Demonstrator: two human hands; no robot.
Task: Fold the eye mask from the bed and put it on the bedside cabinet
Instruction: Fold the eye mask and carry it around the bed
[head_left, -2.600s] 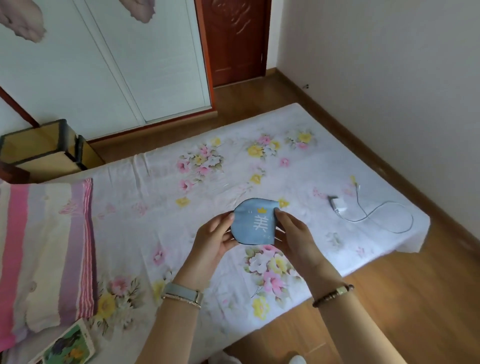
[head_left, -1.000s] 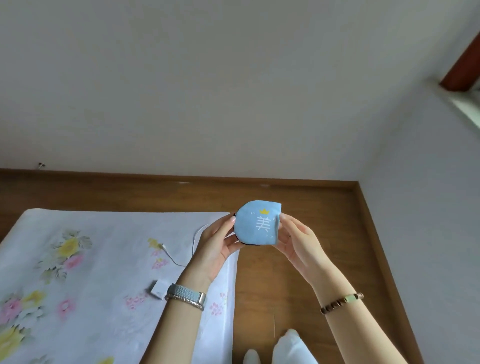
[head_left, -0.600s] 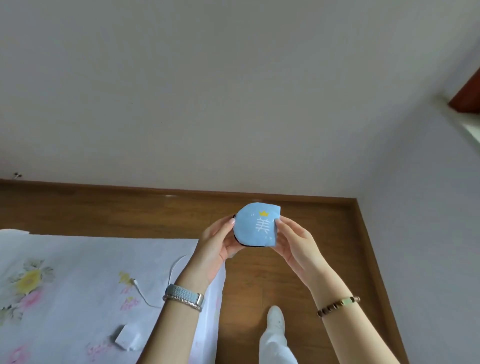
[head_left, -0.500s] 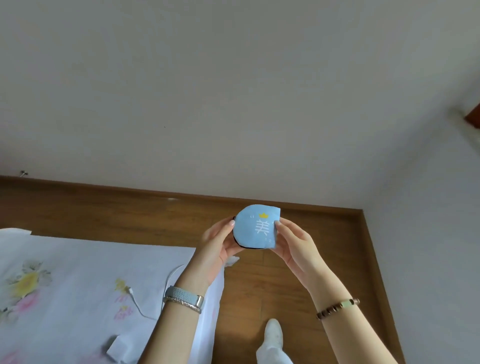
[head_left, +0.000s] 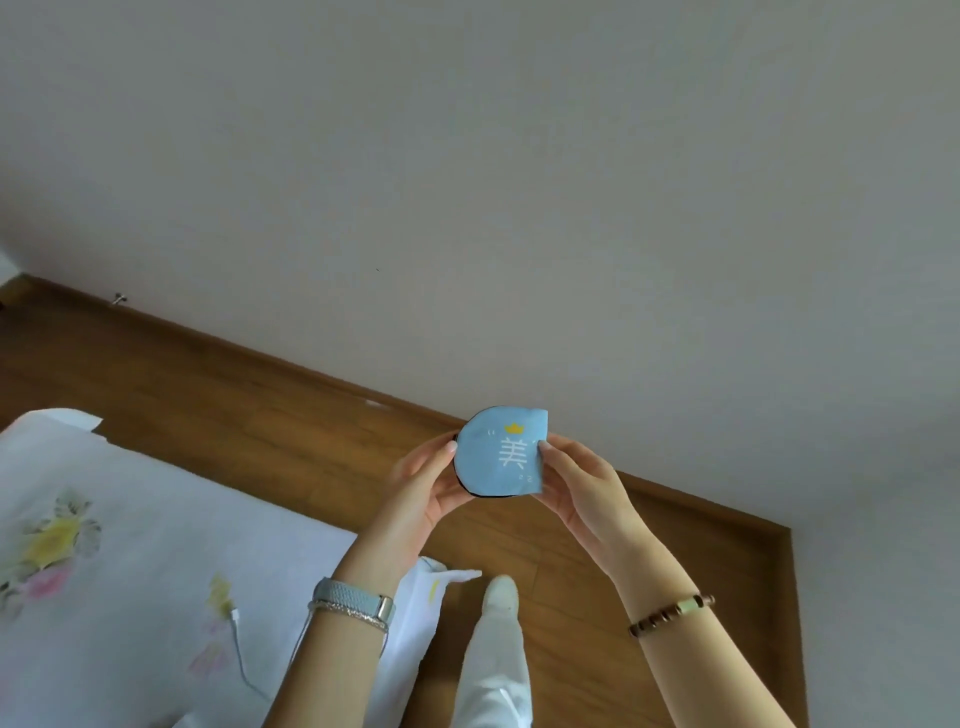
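Observation:
The light-blue eye mask (head_left: 501, 451) is folded in half, showing a white character and a small yellow crown, with a black edge underneath. I hold it up in front of me above the wooden floor. My left hand (head_left: 423, 486) pinches its left side and my right hand (head_left: 576, 483) pinches its right side. The bed (head_left: 130, 561) with its white floral sheet lies at the lower left. No bedside cabinet is in view.
A white charging cable (head_left: 236, 639) lies on the sheet near my left wrist. My white-trousered leg and shoe (head_left: 500, 597) stand on the wooden floor (head_left: 260, 415) beside the bed corner. A plain wall (head_left: 467, 208) and a room corner at right close the space.
The view has swung away from the bed toward the wall and floor. Both hands keep the folded mask held at the same spot in front of me. My foot has stepped forward.

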